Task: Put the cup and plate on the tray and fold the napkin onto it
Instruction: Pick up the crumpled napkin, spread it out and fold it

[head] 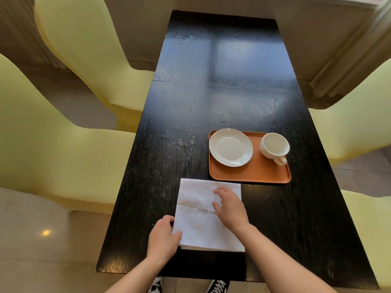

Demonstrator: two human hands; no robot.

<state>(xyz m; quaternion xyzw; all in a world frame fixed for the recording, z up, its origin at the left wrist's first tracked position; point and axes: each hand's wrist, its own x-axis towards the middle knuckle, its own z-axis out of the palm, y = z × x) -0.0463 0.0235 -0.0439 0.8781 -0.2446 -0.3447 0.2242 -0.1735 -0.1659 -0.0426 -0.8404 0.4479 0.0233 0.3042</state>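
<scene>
Head view is looking down on a long black table (190, 127), with pale yellow chairs (69, 144) standing on both sides. On the right part of the table an orange tray (254, 174) is lying, and 2 of the task's things are already sitting on it: the white plate (230, 147) on its left half and the white cup (274, 145) on its right half, upright, with the handle pointing toward the person. So this part of the task is looking finished.

What is remaining is the napkin (203, 220). It is lying flat on the table, just beside the near edge of the tray but not on it, with 1 crease running across its middle. The left hand (163, 237) is taking the near left corner of the napkin; its fingers are curling together around the edge, and it seems to be pinching the paper, though the underside is hidden. The right hand (230, 208) is resting on the right part of the napkin with the fingers spread apart, pressing it down and not gripping.

In my judgement the folding is only starting. After the fold, the napkin is still needing to go onto the tray, probably on the free strip in front of the plate and cup.
</scene>
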